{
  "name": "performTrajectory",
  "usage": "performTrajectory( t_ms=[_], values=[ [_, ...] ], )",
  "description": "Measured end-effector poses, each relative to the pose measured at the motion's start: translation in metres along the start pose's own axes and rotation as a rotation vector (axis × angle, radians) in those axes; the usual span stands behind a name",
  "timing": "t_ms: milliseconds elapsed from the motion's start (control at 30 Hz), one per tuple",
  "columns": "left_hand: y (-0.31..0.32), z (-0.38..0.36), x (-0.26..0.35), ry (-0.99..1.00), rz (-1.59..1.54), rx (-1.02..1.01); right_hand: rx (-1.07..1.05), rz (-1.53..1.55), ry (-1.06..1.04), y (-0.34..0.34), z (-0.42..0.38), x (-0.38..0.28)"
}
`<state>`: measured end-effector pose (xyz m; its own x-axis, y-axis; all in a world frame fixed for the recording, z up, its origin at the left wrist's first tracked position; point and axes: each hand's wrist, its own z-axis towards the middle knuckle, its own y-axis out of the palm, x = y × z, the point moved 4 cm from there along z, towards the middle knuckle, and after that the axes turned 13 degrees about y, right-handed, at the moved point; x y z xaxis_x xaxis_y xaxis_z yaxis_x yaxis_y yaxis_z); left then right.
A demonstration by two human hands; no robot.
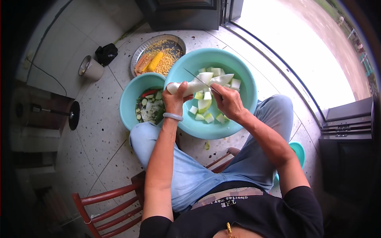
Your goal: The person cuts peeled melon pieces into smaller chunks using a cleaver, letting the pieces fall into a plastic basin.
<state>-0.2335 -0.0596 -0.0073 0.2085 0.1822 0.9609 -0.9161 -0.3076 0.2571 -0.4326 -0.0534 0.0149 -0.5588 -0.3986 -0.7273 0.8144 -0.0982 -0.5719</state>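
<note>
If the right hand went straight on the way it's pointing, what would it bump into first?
Probably the long white vegetable piece held in the left hand above the large basin: the knife in the right hand lies across it. Depth is hard to judge from this one view.

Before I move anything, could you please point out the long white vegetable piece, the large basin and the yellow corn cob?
Long white vegetable piece [193,87]: head view, body beside the thumb.
Large basin [212,53]: head view, far rim.
Yellow corn cob [156,61]: head view, middle.
</note>
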Motion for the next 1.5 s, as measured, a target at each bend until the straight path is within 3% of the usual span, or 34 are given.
performTrajectory(
  t_ms=[200, 400, 433, 533, 667, 800, 1300, 1400, 1500],
  values=[
    [0.001, 0.002, 0.006, 0.120, 0.006, -0.117, 0.007, -0.031, -0.005, -0.002, 0.001, -0.001],
    [0.001, 0.005, 0.004, 0.184, -0.029, -0.189, -0.190, -0.201, 0.235, 0.008, 0.006, 0.029],
    [0.002, 0.003, 0.004, 0.103, -0.130, -0.130, -0.180, -0.171, 0.257, 0.011, 0.008, 0.039],
    [0.003, 0.005, 0.016, 0.188, -0.116, -0.149, -0.129, -0.078, 0.316, 0.014, 0.004, 0.054],
    [0.000, 0.004, -0.003, 0.030, -0.102, 0.104, -0.036, 0.071, 0.212, 0.003, 0.007, 0.022],
    [-0.001, 0.005, -0.019, -0.075, -0.125, 0.174, -0.009, 0.164, 0.143, 0.001, 0.002, -0.005],
    [0.014, 0.000, -0.019, -0.030, -0.143, 0.173, -0.124, 0.035, 0.213, 0.024, -0.001, 0.013],
    [0.028, -0.004, 0.003, -0.028, -0.217, -0.052, -0.194, 0.045, 0.399, 0.039, -0.005, 0.041],
    [0.023, -0.001, -0.001, -0.093, -0.155, -0.052, -0.160, 0.164, 0.417, 0.033, -0.002, 0.036]
  ],
)
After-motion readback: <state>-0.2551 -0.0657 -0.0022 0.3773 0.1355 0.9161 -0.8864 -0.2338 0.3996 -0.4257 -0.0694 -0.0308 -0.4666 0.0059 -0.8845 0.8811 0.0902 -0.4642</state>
